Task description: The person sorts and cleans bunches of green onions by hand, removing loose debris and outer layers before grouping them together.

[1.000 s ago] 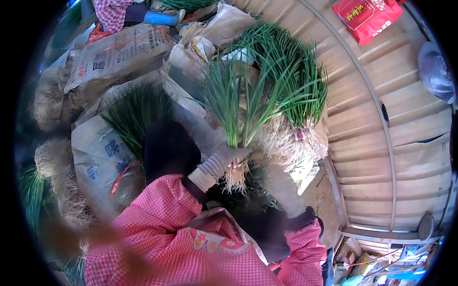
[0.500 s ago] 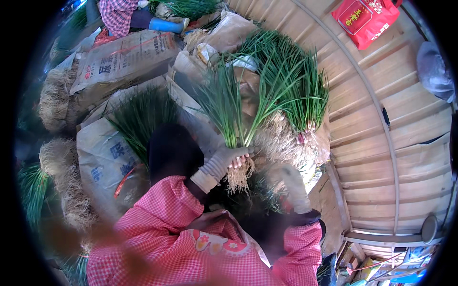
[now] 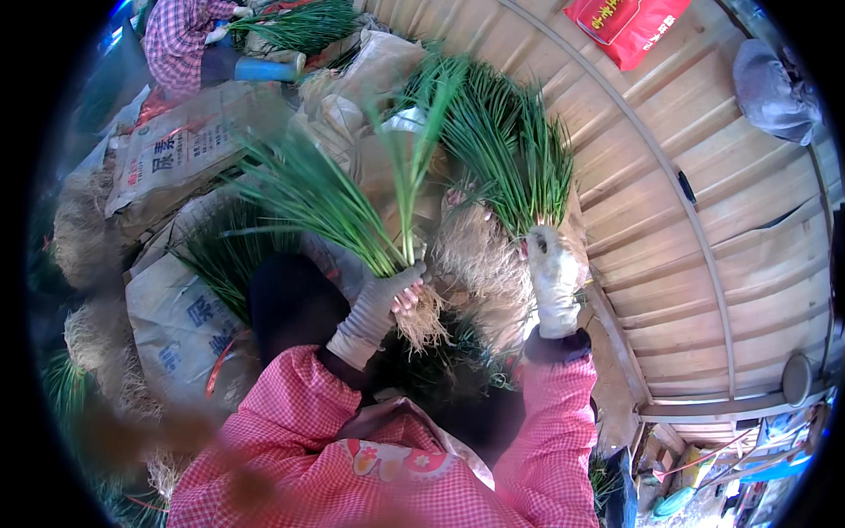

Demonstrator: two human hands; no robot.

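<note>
My left hand [image 3: 387,304], in a striped grey glove with bare fingertips, grips a bunch of green onions [image 3: 352,211] just above their pale, stringy roots [image 3: 424,321]. The leaves fan out up and to the left, with a few stalks standing apart. On the right, my right hand [image 3: 554,277], in a worn whitish glove, is at the stem bases of a larger pile of green onions [image 3: 502,132]. Its fingers curl in around the stems and are mostly hidden. A thick mat of dry roots [image 3: 482,264] hangs between the two hands.
Printed sacks [image 3: 189,145] and more green onions [image 3: 224,255] lie at the left, with root bundles [image 3: 106,334] beyond. A ribbed tan wall [image 3: 651,194] curves along the right, holding a red bag [image 3: 625,31]. Another person [image 3: 180,44] works at the upper left.
My right hand has moved from my lap up to the pile's stem bases. The left-hand bunch has shifted left and its leaves tilt further left. The whole view has shifted slightly.
</note>
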